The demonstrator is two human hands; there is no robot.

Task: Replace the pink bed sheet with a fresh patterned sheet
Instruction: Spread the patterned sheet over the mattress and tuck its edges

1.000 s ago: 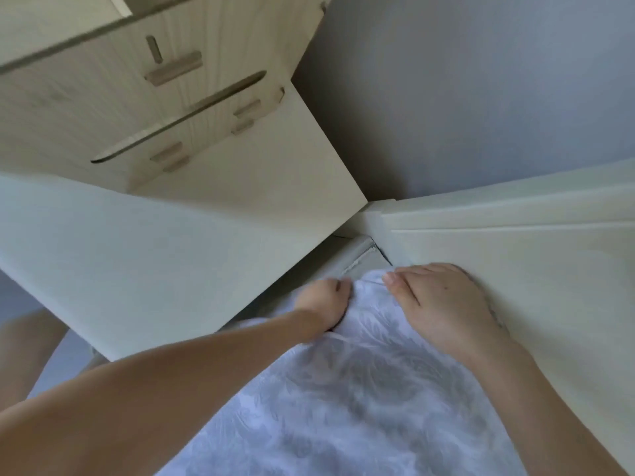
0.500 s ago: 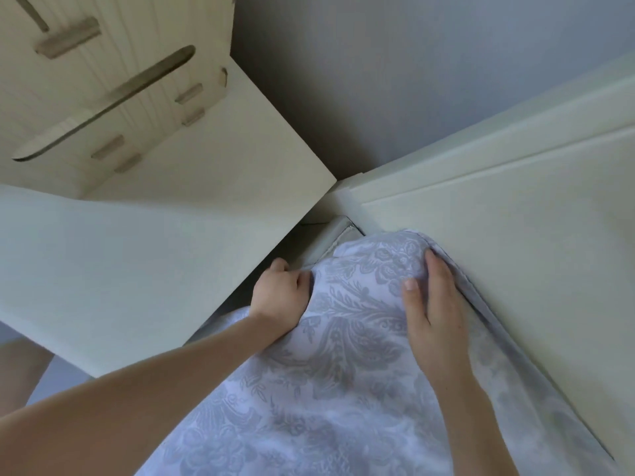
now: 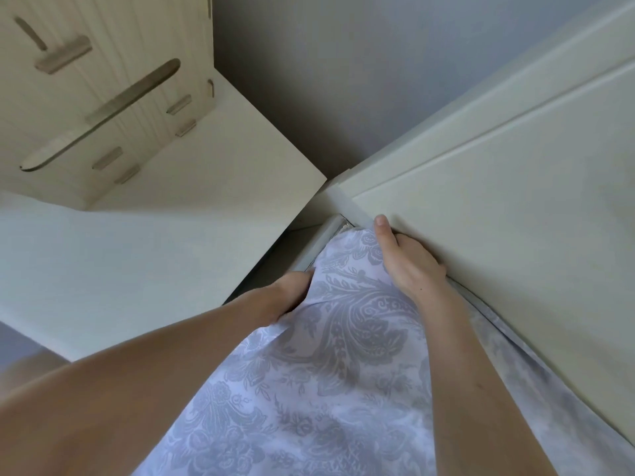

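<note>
The white patterned sheet [image 3: 330, 389], with a grey floral print, covers the mattress corner [image 3: 326, 235] where the bed meets the cream headboard [image 3: 498, 235]. My right hand [image 3: 409, 259] is at that corner. Its thumb lies along the sheet's top edge, and its fingers curl over the fabric into the gap beside the headboard. My left hand [image 3: 292, 286] is at the left side of the mattress, where the sheet's fold hides its fingers. No pink sheet is in view.
A cream side board [image 3: 137, 269] stands close along the left of the mattress, leaving a narrow dark gap. Behind it is a pale wooden cabinet [image 3: 103, 97] with slot handles. A grey wall [image 3: 343, 80] fills the corner.
My right hand has slid from the top of the sheet up to the corner against the headboard. My left hand has sunk lower beside the mattress, now partly under the fabric.
</note>
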